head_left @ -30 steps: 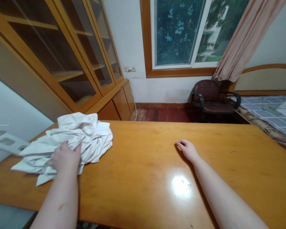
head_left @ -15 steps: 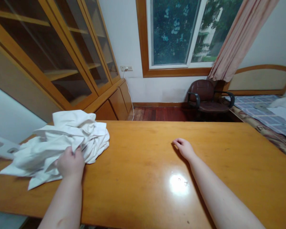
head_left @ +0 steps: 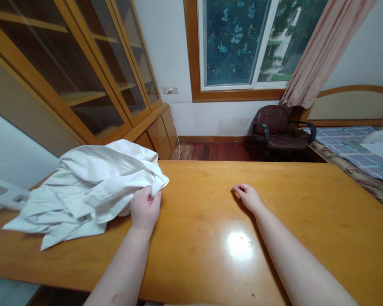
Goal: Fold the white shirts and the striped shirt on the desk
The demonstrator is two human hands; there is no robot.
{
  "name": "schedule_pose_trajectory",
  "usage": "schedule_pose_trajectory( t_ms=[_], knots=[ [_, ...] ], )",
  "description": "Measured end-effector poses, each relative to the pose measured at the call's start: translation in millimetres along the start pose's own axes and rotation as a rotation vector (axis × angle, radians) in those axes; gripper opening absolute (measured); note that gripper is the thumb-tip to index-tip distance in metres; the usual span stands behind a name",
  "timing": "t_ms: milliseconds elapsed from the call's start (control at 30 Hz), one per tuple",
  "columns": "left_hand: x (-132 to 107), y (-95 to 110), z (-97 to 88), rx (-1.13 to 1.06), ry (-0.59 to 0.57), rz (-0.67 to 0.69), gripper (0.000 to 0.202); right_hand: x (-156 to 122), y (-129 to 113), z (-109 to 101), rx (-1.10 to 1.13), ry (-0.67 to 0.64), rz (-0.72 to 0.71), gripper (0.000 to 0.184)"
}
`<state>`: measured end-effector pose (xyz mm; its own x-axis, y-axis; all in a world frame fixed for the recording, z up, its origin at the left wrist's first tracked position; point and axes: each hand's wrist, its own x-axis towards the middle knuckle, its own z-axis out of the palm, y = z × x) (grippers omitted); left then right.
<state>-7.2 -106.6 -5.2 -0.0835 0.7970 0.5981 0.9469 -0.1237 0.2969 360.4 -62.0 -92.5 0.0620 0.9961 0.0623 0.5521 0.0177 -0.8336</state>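
Observation:
A crumpled white cloth [head_left: 92, 178] lies heaped on the left part of the wooden table [head_left: 198, 255]. My left hand [head_left: 145, 208] is closed on its right edge, pinching the fabric between thumb and fingers just above the tabletop. From that grip the cloth stretches leftward in loose folds, and its lower corners hang near the table's left side. My right hand [head_left: 247, 197] rests on the table to the right of the middle, apart from the cloth. Its fingers are loosely curled together, with nothing seen in them.
A white plastic piece with slots [head_left: 6, 193] stands at the table's left end. Beyond the table are a glass-doored cabinet [head_left: 127, 114], a brown armchair [head_left: 272, 127], and a bed [head_left: 347, 140] on the right. A white cord [head_left: 175, 127] hangs from the wall socket.
My left hand has moved right, drawing the cloth's edge with it; the heap is now wider and more spread out. My right hand has stayed in place.

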Motion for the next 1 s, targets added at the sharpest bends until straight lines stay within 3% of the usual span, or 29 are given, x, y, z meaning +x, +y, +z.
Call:
schedule_pose_trajectory(
  t_ms=[167,300,467,767,900,1000],
  knots=[
    [0,52,4.4,-0.087,-0.183,0.140,0.031,0,0,0,0.020,-0.011,0.008,0.031],
    [-7,79,14.4,-0.107,-0.324,0.173,0.022,0,1,1,0.020,-0.009,0.005,0.032],
    [-26,92,32.3,-0.089,-0.468,0.199,0.018,0,1,1,0.025,-0.014,-0.002,0.031],
    [-47,93,55.9,-0.219,-0.769,0.196,0.005,-1,-4,-1,0.015,-0.021,0.017,0.031],
    [-44,88,49.1,-0.310,-0.715,0.192,0.015,-2,-5,-1,0.029,-0.018,0.015,0.031],
    [-37,75,37.3,-0.420,-0.477,0.196,0.020,-2,-6,-2,0.029,-0.022,0.020,0.032]
  ],
)
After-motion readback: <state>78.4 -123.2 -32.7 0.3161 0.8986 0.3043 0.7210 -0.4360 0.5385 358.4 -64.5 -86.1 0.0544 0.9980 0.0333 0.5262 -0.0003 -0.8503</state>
